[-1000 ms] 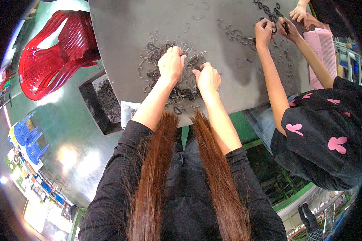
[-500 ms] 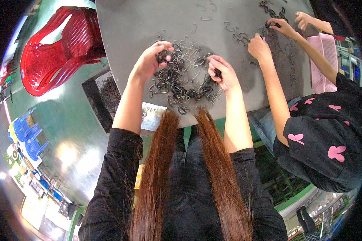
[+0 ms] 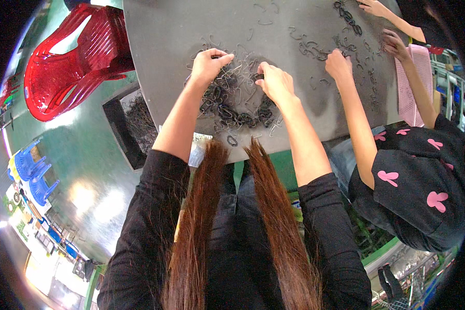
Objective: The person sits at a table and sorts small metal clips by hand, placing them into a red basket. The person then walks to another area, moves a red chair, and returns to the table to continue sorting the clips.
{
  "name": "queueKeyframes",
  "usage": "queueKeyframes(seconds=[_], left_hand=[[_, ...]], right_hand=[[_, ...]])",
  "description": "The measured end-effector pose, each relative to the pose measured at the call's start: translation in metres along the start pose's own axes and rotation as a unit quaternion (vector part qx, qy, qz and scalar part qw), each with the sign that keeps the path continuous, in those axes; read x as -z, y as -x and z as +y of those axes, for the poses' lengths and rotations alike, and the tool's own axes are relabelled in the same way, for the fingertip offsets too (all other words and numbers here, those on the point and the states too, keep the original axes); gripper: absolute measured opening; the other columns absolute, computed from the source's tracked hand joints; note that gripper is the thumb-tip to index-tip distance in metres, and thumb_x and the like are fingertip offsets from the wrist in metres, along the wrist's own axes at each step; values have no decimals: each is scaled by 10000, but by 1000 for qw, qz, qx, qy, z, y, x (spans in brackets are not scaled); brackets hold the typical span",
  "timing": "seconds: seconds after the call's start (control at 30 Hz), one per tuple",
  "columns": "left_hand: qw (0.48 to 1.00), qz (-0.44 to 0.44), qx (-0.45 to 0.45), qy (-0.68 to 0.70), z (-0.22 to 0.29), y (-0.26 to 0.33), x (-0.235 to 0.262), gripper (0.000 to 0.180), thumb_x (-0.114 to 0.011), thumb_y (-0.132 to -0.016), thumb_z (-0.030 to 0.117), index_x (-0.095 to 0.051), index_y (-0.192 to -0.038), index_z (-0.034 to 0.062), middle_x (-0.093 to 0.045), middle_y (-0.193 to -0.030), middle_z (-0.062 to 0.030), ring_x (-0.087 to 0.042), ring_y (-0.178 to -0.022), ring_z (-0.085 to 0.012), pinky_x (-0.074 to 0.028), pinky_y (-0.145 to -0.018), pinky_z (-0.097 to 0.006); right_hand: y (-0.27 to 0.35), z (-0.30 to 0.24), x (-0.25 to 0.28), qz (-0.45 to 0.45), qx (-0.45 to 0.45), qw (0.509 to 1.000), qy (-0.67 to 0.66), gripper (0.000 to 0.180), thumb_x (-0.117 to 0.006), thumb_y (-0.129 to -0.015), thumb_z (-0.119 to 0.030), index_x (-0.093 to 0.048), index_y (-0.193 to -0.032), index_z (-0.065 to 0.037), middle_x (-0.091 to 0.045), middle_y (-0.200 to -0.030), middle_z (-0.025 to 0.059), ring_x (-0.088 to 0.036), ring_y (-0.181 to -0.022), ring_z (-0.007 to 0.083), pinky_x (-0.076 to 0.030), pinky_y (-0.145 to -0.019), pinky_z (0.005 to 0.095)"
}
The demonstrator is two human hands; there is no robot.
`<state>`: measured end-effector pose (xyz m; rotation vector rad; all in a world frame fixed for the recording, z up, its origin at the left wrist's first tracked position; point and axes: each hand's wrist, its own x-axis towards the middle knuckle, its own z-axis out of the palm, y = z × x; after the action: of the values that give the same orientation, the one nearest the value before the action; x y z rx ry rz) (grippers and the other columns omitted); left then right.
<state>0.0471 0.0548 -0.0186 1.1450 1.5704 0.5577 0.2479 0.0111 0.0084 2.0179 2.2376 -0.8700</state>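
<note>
A heap of thin bent wire hooks and thicker black loop-shaped pieces [image 3: 245, 119] lies on the grey table [image 3: 175, 26] in front of me. My left hand [image 3: 209, 66] is at the heap's far left, palm down, its thumb and fingers pinched together; anything between them is hidden. At the heap's far right, my right hand [image 3: 275, 82] is closed with thumb and forefinger close together, beside a dark piece. Whether that piece is in its grip I cannot make out.
On the right a co-worker's hands [image 3: 340, 64] work over more hooks, and another person's hand [image 3: 374, 7] reaches in behind. A pink basket [image 3: 414, 85] stands at the table's right. Left of the table are a red plastic chair [image 3: 62, 77] and a black crate [image 3: 120, 132] of dark pieces.
Both my hands have turned palm down and come closer together over the heap. The dark pieces seen in my fingers earlier are out of sight. The co-worker's far hand has drawn back toward the basket.
</note>
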Motion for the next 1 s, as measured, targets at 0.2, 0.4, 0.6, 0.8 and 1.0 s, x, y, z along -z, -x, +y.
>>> queueKeyframes(seconds=[0.2,0.4,0.6,0.8,1.0], left_hand=[[986,-61,93,126,13,18,21,226,-719,-726,256,-622,-783,61,-498,-622,50,-399,-515,-25,-291,-447,-178],[978,-79,151,122,6,28,30,231,-714,-744,257,-601,-852,87,-433,-600,87,-346,-470,-20,-243,-413,-181],[948,-116,174,240,17,38,27,210,-686,-775,247,-567,-875,105,-379,-576,96,-322,-468,-19,-225,-411,-183],[932,-145,156,295,7,43,32,173,-654,-805,244,-517,-810,140,-332,-560,101,-299,-468,-18,-208,-421,-177],[906,-130,151,374,4,49,35,145,-668,-791,223,-557,-781,131,-367,-565,99,-287,-470,-19,-221,-428,-193]], right_hand=[[8,5,-2,25,41,999,-2,242,-651,-733,-197,-541,-932,-115,-608,-894,90,-612,-784,300,-481,-656,411],[14,5,-11,45,87,993,58,209,-620,-742,-182,-539,-923,-114,-579,-832,94,-616,-733,295,-497,-617,410],[17,8,-14,85,118,989,40,157,-601,-757,-188,-554,-889,-116,-569,-848,91,-612,-722,291,-500,-608,403],[24,17,-20,94,58,994,-19,139,-609,-767,-214,-577,-868,-123,-578,-840,72,-606,-734,287,-488,-625,403],[21,20,-12,118,-31,984,-133,111,-634,-754,-209,-597,-822,-129,-601,-812,52,-601,-765,260,-471,-633,384]])
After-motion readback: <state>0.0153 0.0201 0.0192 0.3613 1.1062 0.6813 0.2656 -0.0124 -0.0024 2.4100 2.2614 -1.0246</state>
